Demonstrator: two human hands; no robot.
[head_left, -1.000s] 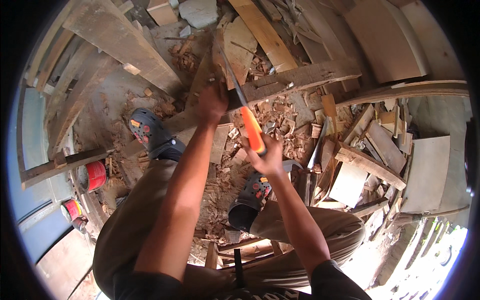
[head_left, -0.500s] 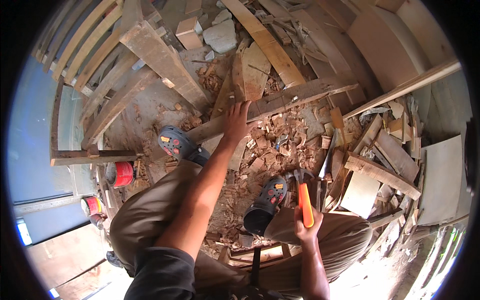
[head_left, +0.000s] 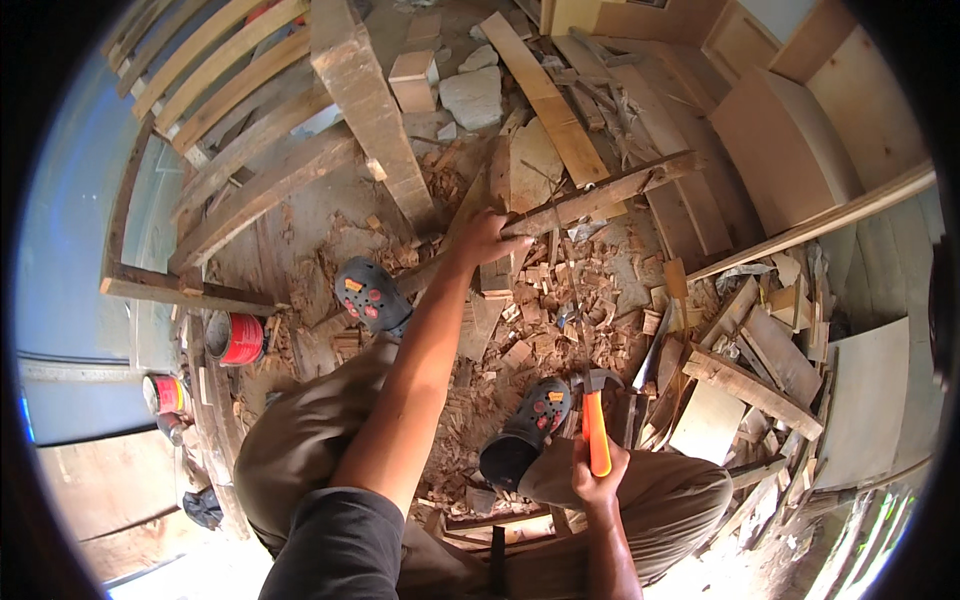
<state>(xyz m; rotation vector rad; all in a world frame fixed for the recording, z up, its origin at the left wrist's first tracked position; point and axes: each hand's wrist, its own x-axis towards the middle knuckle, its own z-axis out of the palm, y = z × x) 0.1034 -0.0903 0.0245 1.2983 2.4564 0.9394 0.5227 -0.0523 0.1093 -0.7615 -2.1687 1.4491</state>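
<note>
A long, rough wooden beam lies at a slant ahead of me, propped above the chips. My left hand is wrapped over its middle, and a short wood block shows just below that hand. Down near my right knee, my right hand grips a claw hammer by its orange handle, the metal head pointing away from me beside my shoe. A thin dark line runs from the hammer head toward the beam; I cannot make out what it is.
Wood chips cover the ground between my grey clogs. A slatted wooden frame stands at left, near red cans. Offcuts pile up at right below leaning boards. A pale stone lies farther off.
My view has shifted slightly. The beam's far right end sits lower and has turned a little, with my left hand still on it. The hammer has moved slightly down and left.
</note>
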